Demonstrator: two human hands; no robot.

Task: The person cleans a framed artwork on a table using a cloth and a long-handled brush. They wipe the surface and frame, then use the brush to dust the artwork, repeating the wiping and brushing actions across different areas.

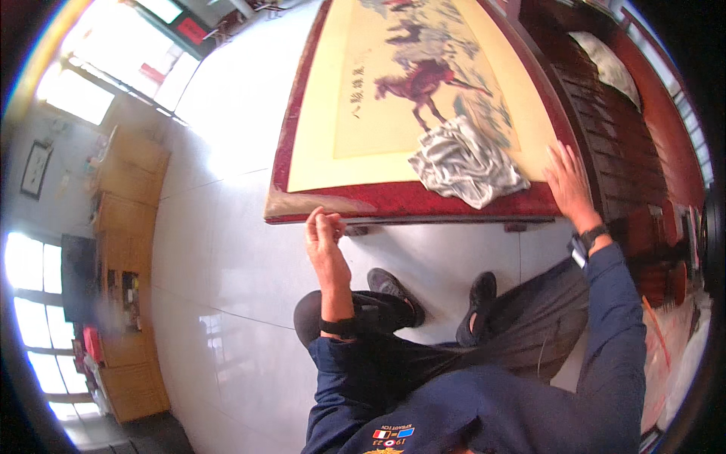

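Observation:
Before me stretches a low table or flat panel, its top a horse painting (417, 85) on cream ground within a mottled dark-red border (397, 200). A crumpled grey-white cloth (465, 162) lies across the painting's near right part and the border. My right hand (567, 179) is spread flat at the right edge, just right of the cloth, holding nothing. My left hand (326, 241) is at the near edge by the left corner, fingers curled together with no object visible in them; whether it touches the edge I cannot tell. A pale, worn-looking patch (309, 202) marks that corner.
A dark wooden slatted bench (612, 136) with a pale cushion (610, 65) runs close along the right. Wooden cabinets (130, 238) line the left wall, across a glossy tiled floor (227, 272). My shoes (394, 289) rest below the near edge.

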